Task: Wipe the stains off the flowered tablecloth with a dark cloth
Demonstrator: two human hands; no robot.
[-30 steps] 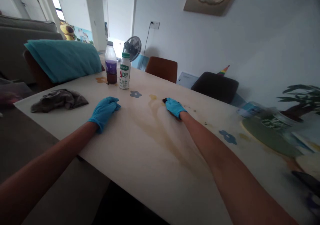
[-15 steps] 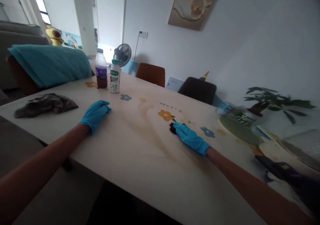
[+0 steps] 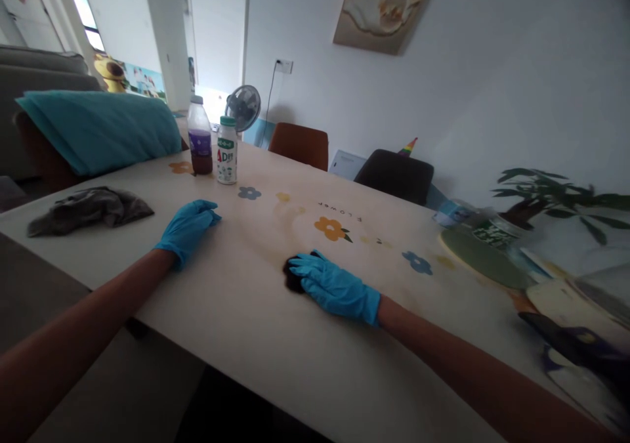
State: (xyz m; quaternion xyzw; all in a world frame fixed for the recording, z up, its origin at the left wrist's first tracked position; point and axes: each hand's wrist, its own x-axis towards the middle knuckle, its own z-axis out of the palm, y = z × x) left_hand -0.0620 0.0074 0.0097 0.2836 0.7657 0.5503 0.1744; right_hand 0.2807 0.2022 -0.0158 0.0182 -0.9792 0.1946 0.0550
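Under the fingers of my right hand [image 3: 335, 285], in a blue glove, a dark sponge [image 3: 291, 279] is pressed flat on the table [image 3: 236, 298]; most of it is covered by the hand. A yellowish-brown wet smear [image 3: 281, 233] curves over the tabletop just beyond the sponge. My left hand [image 3: 188, 230], also gloved in blue, rests on the table with its fingers loosely bent and nothing visible in them. To its left lies a crumpled grey cloth [image 3: 98, 208].
Behind my left hand stand a bottle of dark drink [image 3: 200, 142] and a white bottle with a green cap [image 3: 227, 154]. On the right are a green round mat [image 3: 485, 259], a potted plant [image 3: 512, 216] and a pale pot [image 3: 566, 305]. Chairs [image 3: 299, 142] line the far side.
My right hand has slid left and toward me with the sponge, away from the orange flower print. The smear looks shorter on its near side. My left hand stays in place.
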